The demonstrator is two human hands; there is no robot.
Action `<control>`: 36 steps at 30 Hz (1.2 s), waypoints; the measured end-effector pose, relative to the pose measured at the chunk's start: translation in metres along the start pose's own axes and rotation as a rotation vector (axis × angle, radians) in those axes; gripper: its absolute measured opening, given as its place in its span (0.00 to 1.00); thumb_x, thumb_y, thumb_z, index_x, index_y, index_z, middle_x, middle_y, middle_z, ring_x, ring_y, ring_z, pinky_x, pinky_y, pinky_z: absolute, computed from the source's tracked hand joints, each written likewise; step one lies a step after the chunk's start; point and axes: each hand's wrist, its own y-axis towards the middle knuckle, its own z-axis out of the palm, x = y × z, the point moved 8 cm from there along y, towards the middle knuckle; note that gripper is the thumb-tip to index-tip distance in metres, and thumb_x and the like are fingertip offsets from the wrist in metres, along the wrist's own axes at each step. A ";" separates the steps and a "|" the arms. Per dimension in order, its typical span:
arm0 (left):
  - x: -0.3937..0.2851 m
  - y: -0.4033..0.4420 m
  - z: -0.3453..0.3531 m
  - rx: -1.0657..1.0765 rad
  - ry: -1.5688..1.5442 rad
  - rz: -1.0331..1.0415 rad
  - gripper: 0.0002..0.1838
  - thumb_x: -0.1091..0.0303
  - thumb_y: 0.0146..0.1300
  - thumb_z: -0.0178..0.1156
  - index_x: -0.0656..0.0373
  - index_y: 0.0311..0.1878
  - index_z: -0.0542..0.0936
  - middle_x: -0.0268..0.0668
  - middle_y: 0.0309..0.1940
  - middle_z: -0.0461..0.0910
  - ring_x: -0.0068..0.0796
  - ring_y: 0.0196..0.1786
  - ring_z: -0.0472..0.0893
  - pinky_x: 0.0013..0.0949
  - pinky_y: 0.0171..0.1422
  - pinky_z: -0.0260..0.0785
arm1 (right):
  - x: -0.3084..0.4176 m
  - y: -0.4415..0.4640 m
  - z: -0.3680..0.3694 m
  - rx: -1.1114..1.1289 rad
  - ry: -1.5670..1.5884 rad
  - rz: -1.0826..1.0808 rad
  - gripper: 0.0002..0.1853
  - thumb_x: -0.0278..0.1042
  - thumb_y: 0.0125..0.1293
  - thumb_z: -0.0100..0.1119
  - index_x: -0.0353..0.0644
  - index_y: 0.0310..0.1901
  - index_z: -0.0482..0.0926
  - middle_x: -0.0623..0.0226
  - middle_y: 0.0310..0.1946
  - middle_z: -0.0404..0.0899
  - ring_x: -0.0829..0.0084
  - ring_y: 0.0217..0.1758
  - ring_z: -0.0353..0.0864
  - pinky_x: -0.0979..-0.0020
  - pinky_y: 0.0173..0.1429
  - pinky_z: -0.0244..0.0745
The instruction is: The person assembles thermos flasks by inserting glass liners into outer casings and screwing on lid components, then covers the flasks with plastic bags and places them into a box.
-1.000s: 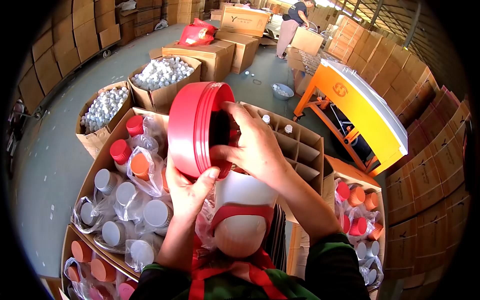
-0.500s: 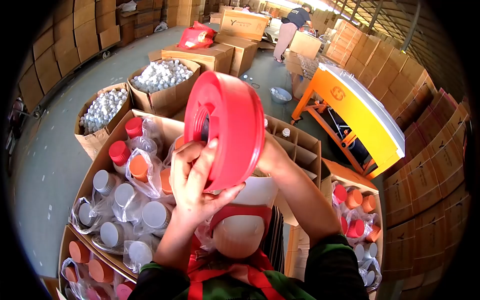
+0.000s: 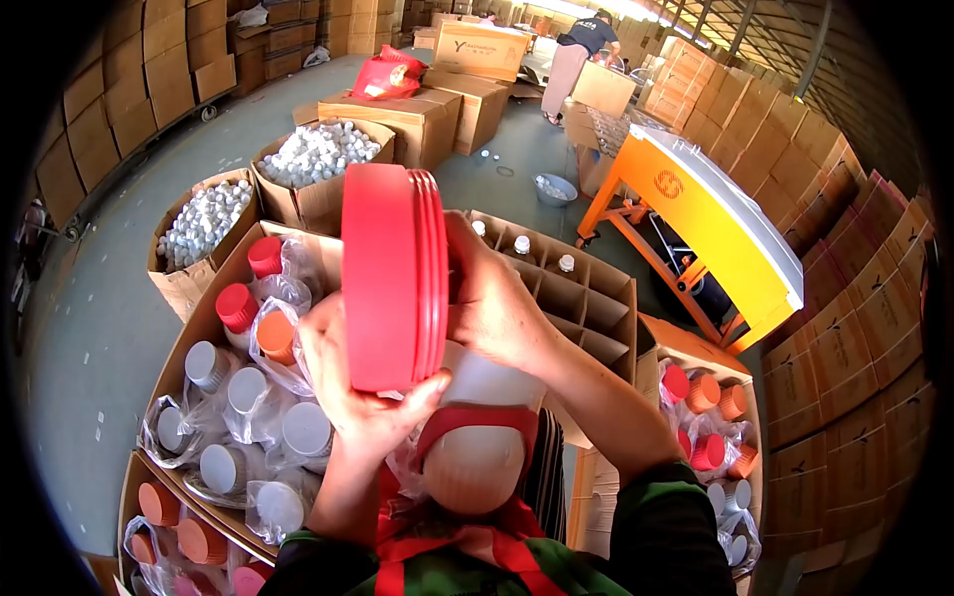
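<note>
A round red lid [image 3: 383, 278] is held up between two bare hands, turned edge-on to the head camera, with its smooth band to the left and its ridged rim to the right. By the left hand [image 3: 363, 407], the lid is supported from beneath and behind: the thumb is laid under the lower edge, and the fingers are clamped on the lid's far left side. The right hand [image 3: 497, 303] is set against the ridged side; its fingertips are hidden by the rim, and whether they are clamped or apart cannot be told.

The step in hand is judged to be two-handed handling of the lid in mid-air. For any further turn, a steady left hold would be called for, with the right fingers placed clear of the ridges.

Below the lid, a white container [image 3: 497, 387] crossed by a red band [image 3: 472, 415] is seen close to the body. To the left, bottles with grey, red and orange caps [image 3: 245, 389] are packed in thin plastic in a carton [image 3: 328, 260]. Beyond the right hand, white-capped bottles [image 3: 566, 262] are stood in a divided carton [image 3: 611, 348]. In the background, a person [image 3: 586, 40] is seen bent beside stacked boxes.
</note>
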 end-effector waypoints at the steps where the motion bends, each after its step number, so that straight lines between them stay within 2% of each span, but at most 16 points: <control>1: -0.002 0.003 -0.002 -0.004 0.002 0.005 0.42 0.54 0.36 0.77 0.69 0.53 0.72 0.49 0.45 0.72 0.45 0.46 0.73 0.43 0.52 0.65 | 0.003 0.001 0.001 -0.002 0.027 -0.036 0.38 0.32 0.48 0.72 0.39 0.59 0.61 0.54 0.46 0.78 0.65 0.42 0.83 0.67 0.38 0.77; 3: -0.015 0.005 -0.001 0.091 0.132 0.172 0.42 0.52 0.36 0.76 0.69 0.52 0.72 0.48 0.46 0.72 0.45 0.46 0.73 0.43 0.52 0.65 | 0.011 0.001 0.002 0.007 -0.112 -0.061 0.39 0.34 0.47 0.73 0.39 0.59 0.60 0.53 0.45 0.78 0.62 0.42 0.83 0.65 0.39 0.78; 5: 0.018 -0.001 -0.003 0.067 -0.164 -0.164 0.37 0.55 0.41 0.74 0.67 0.51 0.71 0.44 0.46 0.73 0.34 0.46 0.74 0.37 0.50 0.66 | 0.004 0.001 0.001 0.069 -0.264 0.100 0.44 0.40 0.42 0.75 0.39 0.59 0.60 0.51 0.49 0.75 0.54 0.46 0.80 0.61 0.47 0.77; 7: 0.046 -0.011 0.000 -0.021 -0.540 -0.573 0.35 0.58 0.47 0.70 0.68 0.56 0.68 0.40 0.47 0.74 0.28 0.47 0.75 0.32 0.53 0.67 | 0.019 0.000 -0.004 -0.022 -0.757 -0.163 0.47 0.42 0.40 0.76 0.41 0.61 0.59 0.51 0.53 0.70 0.52 0.50 0.77 0.59 0.51 0.75; 9: 0.053 -0.007 0.007 -0.025 -0.829 -0.631 0.35 0.60 0.55 0.64 0.67 0.62 0.62 0.42 0.53 0.74 0.30 0.54 0.75 0.33 0.60 0.66 | 0.027 -0.002 0.003 0.057 -0.765 -0.245 0.47 0.41 0.40 0.75 0.45 0.64 0.59 0.55 0.54 0.68 0.52 0.48 0.77 0.59 0.49 0.76; 11: 0.053 -0.006 0.015 -0.063 -0.940 -0.635 0.36 0.59 0.55 0.65 0.67 0.62 0.62 0.42 0.54 0.73 0.31 0.56 0.74 0.35 0.62 0.65 | 0.026 -0.003 0.005 0.092 -0.795 -0.157 0.46 0.40 0.41 0.75 0.46 0.64 0.60 0.56 0.53 0.69 0.52 0.47 0.78 0.59 0.48 0.76; 16: 0.052 0.002 0.022 0.073 -0.971 -0.560 0.43 0.44 0.59 0.60 0.66 0.67 0.58 0.45 0.62 0.67 0.37 0.64 0.69 0.39 0.68 0.60 | 0.026 -0.003 -0.001 0.057 -0.773 -0.208 0.44 0.39 0.41 0.74 0.44 0.62 0.62 0.55 0.51 0.69 0.53 0.45 0.78 0.59 0.47 0.76; 19: 0.054 0.003 0.025 0.071 -1.077 -0.561 0.36 0.46 0.66 0.51 0.64 0.67 0.60 0.47 0.64 0.65 0.41 0.65 0.68 0.43 0.70 0.59 | 0.029 -0.002 -0.004 0.003 -0.753 -0.250 0.42 0.38 0.43 0.73 0.43 0.61 0.63 0.54 0.51 0.71 0.54 0.44 0.79 0.60 0.48 0.76; 21: 0.060 -0.001 0.028 0.010 -1.127 -0.675 0.39 0.41 0.65 0.50 0.64 0.68 0.59 0.46 0.65 0.64 0.41 0.65 0.68 0.43 0.70 0.60 | 0.022 0.000 -0.012 -0.044 -0.622 -0.139 0.40 0.38 0.44 0.73 0.41 0.60 0.64 0.52 0.50 0.74 0.54 0.45 0.80 0.62 0.50 0.76; 23: 0.055 0.003 0.031 0.133 -0.953 -0.526 0.48 0.37 0.56 0.59 0.63 0.69 0.57 0.44 0.63 0.66 0.36 0.66 0.66 0.39 0.69 0.57 | 0.011 0.004 -0.018 -0.069 -0.473 -0.048 0.33 0.38 0.49 0.70 0.39 0.57 0.68 0.51 0.47 0.77 0.58 0.46 0.80 0.65 0.51 0.75; 24: 0.061 -0.004 0.030 0.206 -0.778 -0.609 0.56 0.39 0.46 0.68 0.64 0.70 0.54 0.43 0.65 0.63 0.34 0.67 0.63 0.38 0.70 0.55 | 0.005 0.005 -0.021 -0.087 -0.397 -0.004 0.30 0.38 0.52 0.68 0.38 0.56 0.69 0.51 0.46 0.78 0.59 0.47 0.81 0.67 0.52 0.75; 25: 0.048 -0.001 0.030 0.210 -0.587 -0.475 0.64 0.42 0.35 0.75 0.64 0.70 0.51 0.48 0.68 0.57 0.41 0.69 0.61 0.43 0.71 0.52 | -0.006 0.006 -0.025 -0.090 -0.259 0.075 0.27 0.37 0.55 0.66 0.38 0.55 0.70 0.52 0.45 0.79 0.63 0.46 0.81 0.68 0.51 0.74; 27: 0.024 0.008 0.026 0.290 -0.128 -0.006 0.69 0.43 0.27 0.78 0.63 0.71 0.50 0.53 0.70 0.50 0.53 0.70 0.56 0.51 0.72 0.49 | -0.023 0.004 -0.027 -0.001 0.226 0.170 0.22 0.38 0.62 0.61 0.35 0.54 0.73 0.61 0.45 0.80 0.78 0.44 0.79 0.74 0.45 0.76; 30: -0.010 0.014 0.035 0.356 0.074 0.327 0.70 0.45 0.21 0.80 0.53 0.71 0.53 0.58 0.70 0.46 0.64 0.71 0.50 0.61 0.71 0.44 | -0.040 -0.011 -0.019 0.076 0.906 0.138 0.21 0.38 0.64 0.58 0.35 0.55 0.73 0.64 0.44 0.79 0.75 0.44 0.79 0.72 0.47 0.78; 34: -0.025 0.024 0.040 0.594 0.076 0.344 0.56 0.51 0.19 0.79 0.45 0.63 0.70 0.52 0.70 0.53 0.62 0.71 0.52 0.63 0.71 0.43 | -0.039 -0.017 -0.018 0.105 1.035 0.206 0.20 0.38 0.62 0.58 0.35 0.53 0.73 0.61 0.44 0.78 0.70 0.44 0.78 0.70 0.47 0.77; 36: -0.027 0.029 0.040 0.667 0.035 0.356 0.55 0.53 0.19 0.79 0.46 0.62 0.70 0.52 0.69 0.54 0.61 0.71 0.53 0.62 0.70 0.46 | -0.037 -0.019 -0.016 0.097 1.021 0.200 0.20 0.37 0.61 0.58 0.35 0.52 0.73 0.60 0.44 0.77 0.68 0.43 0.78 0.69 0.47 0.76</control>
